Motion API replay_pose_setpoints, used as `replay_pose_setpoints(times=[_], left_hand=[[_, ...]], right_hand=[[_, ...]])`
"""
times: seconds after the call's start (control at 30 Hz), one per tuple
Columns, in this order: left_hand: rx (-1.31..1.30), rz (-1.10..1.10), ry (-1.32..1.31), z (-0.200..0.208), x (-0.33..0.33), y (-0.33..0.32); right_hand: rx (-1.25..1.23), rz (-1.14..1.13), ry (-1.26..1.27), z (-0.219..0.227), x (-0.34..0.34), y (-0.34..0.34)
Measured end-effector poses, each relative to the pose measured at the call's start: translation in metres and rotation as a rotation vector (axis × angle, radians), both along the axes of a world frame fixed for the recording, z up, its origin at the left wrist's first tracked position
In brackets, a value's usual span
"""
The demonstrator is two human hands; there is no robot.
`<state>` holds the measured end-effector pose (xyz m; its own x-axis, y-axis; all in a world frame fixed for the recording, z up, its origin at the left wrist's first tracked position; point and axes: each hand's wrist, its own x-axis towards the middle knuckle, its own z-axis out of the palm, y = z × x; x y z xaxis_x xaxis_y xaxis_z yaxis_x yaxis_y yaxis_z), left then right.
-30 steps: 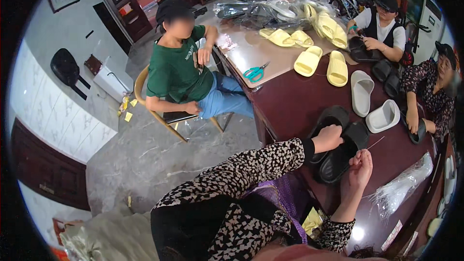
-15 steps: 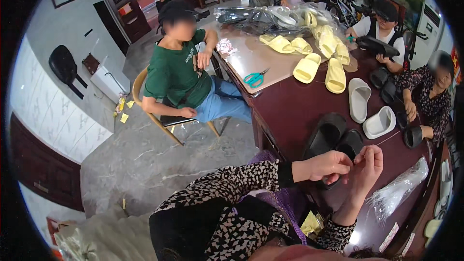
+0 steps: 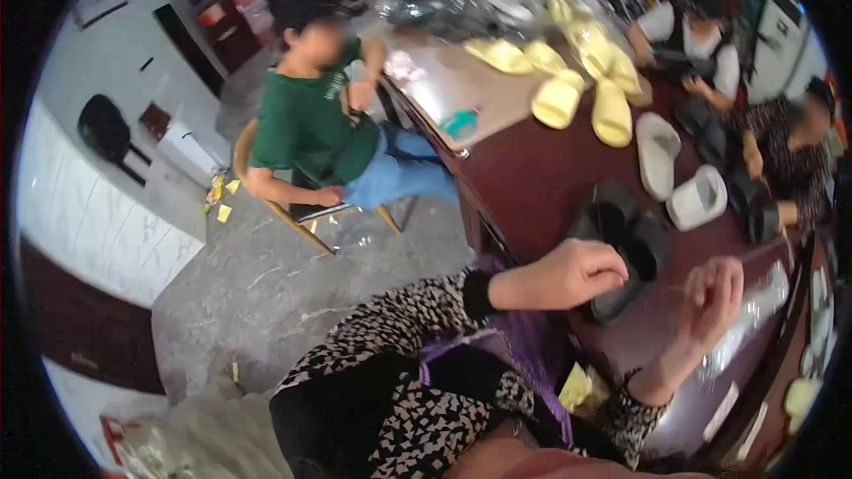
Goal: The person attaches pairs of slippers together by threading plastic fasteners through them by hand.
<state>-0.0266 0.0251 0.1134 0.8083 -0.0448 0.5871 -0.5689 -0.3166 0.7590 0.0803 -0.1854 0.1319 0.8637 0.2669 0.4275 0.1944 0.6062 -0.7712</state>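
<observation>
Dark red desk (image 3: 550,168): black slippers (image 3: 621,239) paired near its front edge, just beyond the left hand (image 3: 568,273), which is clenched, contents not discernible; right hand (image 3: 710,297) raised beside it, fingertips pinched on a thin strand. Clear crinkled plastic bag (image 3: 754,319) right of that hand; white slippers (image 3: 679,177) and yellow slippers (image 3: 577,89) farther back; clear-wrapped packages (image 3: 461,13) at the far end.

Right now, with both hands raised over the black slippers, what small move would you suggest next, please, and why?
Probably bring the hands together again. The left hand is closed just above the black slippers, while the right hand pinches something thin, too blurred to identify, off to the side. A gap separates them, so closing it over the slippers seems the likeliest step.
</observation>
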Motion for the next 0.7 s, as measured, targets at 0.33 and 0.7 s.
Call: replay_pose_setpoints(times=[0.33,0.7], left_hand=[[0.507,-0.083,-0.115,-0.054,-0.002,0.005],[0.379,-0.104,0.043,-0.093,0.013,-0.011]], right_hand=[[-0.708,-0.032,0.338,-0.084,-0.019,0.004],[-1.299,-0.269,0.04,-0.121,0.003,-0.003]])
